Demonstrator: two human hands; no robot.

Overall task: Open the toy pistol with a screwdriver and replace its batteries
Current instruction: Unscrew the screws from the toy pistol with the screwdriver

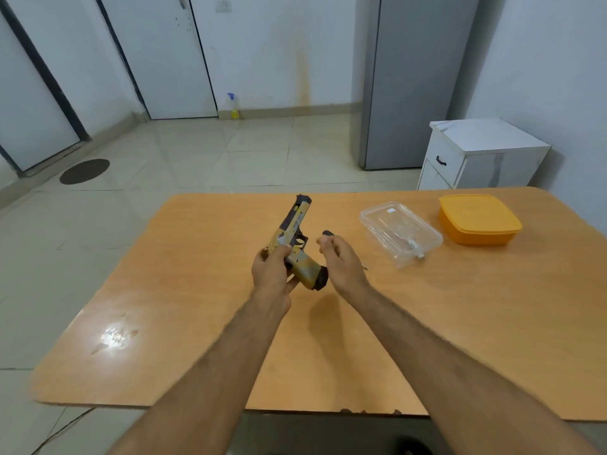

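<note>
A yellow and black toy pistol (pixel 293 236) is held above the middle of the wooden table (pixel 197 290), its barrel pointing away from me and its grip toward me. My left hand (pixel 272 272) is wrapped around its rear part, just above the grip. My right hand (pixel 340 262) hovers right beside the grip, closed around a screwdriver: the dark handle (pixel 327 233) sticks out above the fingers, and the thin metal tip (pixel 364 267) shows at the hand's right side. The two hands are close but apart.
A clear plastic container (pixel 399 233) with small items inside lies on the table to the right. Beyond it stands an orange lidded box (pixel 478 220). Past the table are a white cabinet (pixel 479 156), a grey fridge (pixel 410 80) and a spray bottle (pixel 234 106) on the floor.
</note>
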